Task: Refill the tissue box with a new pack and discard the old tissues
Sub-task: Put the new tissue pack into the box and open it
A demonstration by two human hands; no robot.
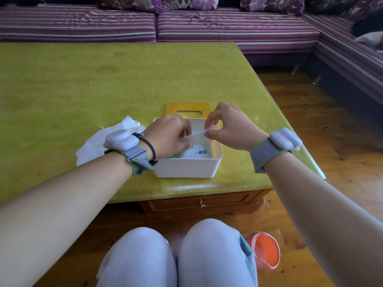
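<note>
A white open tissue box (186, 167) stands near the front edge of the green table (103, 90). Inside lies a new tissue pack (196, 153) with printed wrapping. My left hand (167, 137) reaches into the box and presses on the pack. My right hand (230, 125) hovers over the box and pinches a thin strip of the pack's wrapping (198, 136) between thumb and fingers. The box's yellow lid (186, 109), with a slot in it, lies flat behind the box. Loose old tissues (97, 146) lie crumpled on the table to the left of the box.
An orange-lined bin (264, 250) stands on the wooden floor by my right knee. A purple striped sofa (228, 27) wraps around the far and right sides of the table. A drawer (200, 203) sits under the table's front edge.
</note>
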